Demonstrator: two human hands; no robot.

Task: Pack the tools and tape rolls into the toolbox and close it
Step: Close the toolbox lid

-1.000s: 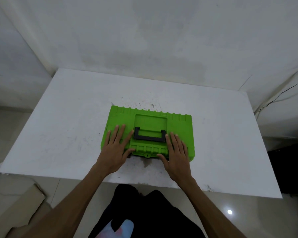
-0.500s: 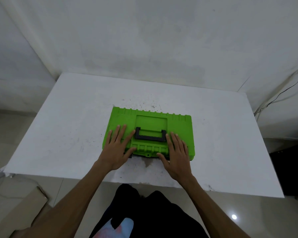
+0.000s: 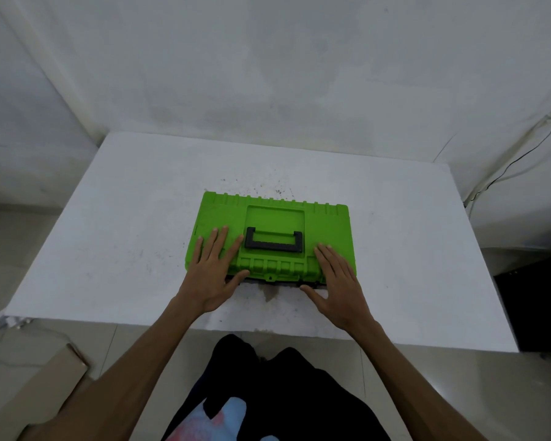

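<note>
The green toolbox (image 3: 269, 237) lies shut at the middle of the white worktop (image 3: 109, 218), its black handle (image 3: 274, 240) folded flat on the lid. Rigid moulded plastic, it probably weighs a fair bit once packed; the handle is the obvious place to lift it. The left hand (image 3: 213, 272) presses flat at 9 o'clock of the handle, the right hand (image 3: 337, 281) at 3 o'clock, fingers straight, gripping nothing. Compared with a second ago, both hands are placed as before.

I saw the right hand (image 3: 337, 286) slide back slightly on the toolbox (image 3: 272, 218); its thumb came off the front.
</note>
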